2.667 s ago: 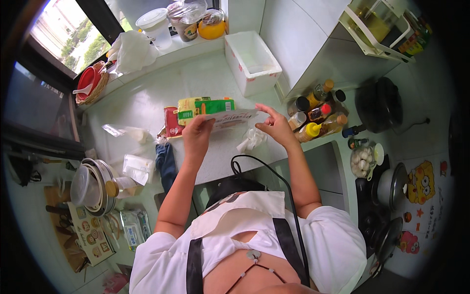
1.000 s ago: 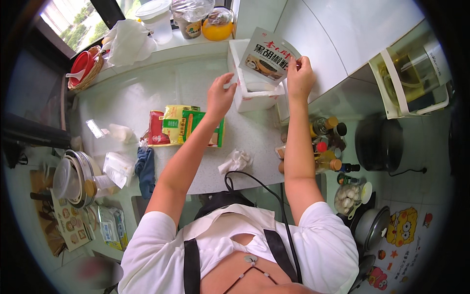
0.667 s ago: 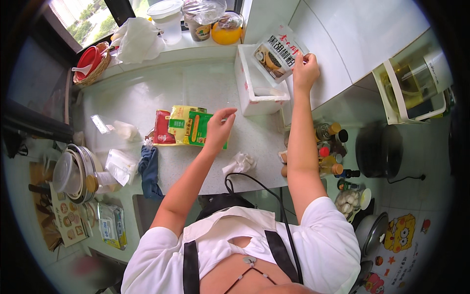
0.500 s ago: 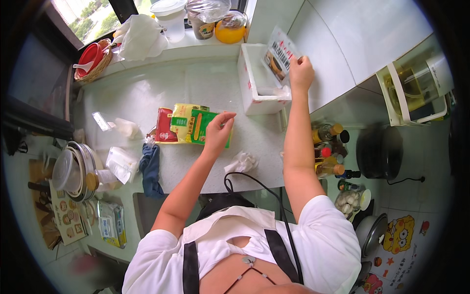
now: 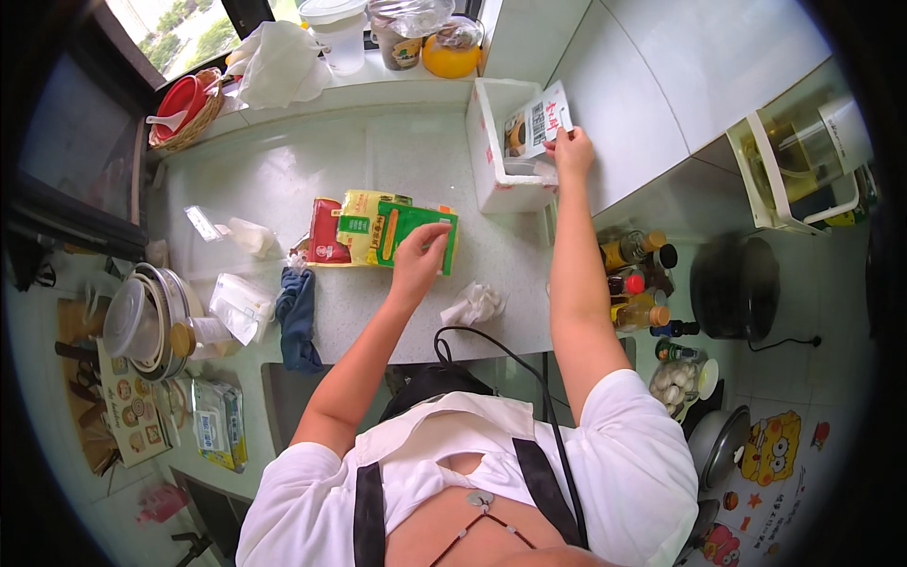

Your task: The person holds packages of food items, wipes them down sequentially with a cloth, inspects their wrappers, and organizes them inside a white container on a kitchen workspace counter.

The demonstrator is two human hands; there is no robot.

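Note:
My right hand point(image 5: 573, 154) is closed on the top edge of a flat white packet point(image 5: 550, 109) with dark print and a food picture. The packet tilts inside a white foam box point(image 5: 510, 194) at the back right of the counter. My left hand point(image 5: 421, 265) lies over a green packet point(image 5: 406, 223), its fingers loosely bent and not gripping it. A yellow packet point(image 5: 361, 204) and a red packet point(image 5: 324, 215) overlap to the left of the green one. My left hand covers part of the green packet's lower right.
Near the counter's front edge lie crumpled tissue point(image 5: 472, 304) and a blue cloth point(image 5: 299, 321). A black cable point(image 5: 501, 348) loops before me. Stacked bowls point(image 5: 151, 321) stand at left, sauce bottles point(image 5: 635, 283) at right. Containers point(image 5: 338, 42) line the window ledge.
The white packet has gone lower into the foam box, my right hand moving with it. My left hand has shifted slightly back across the green packet. The whole view has moved a little.

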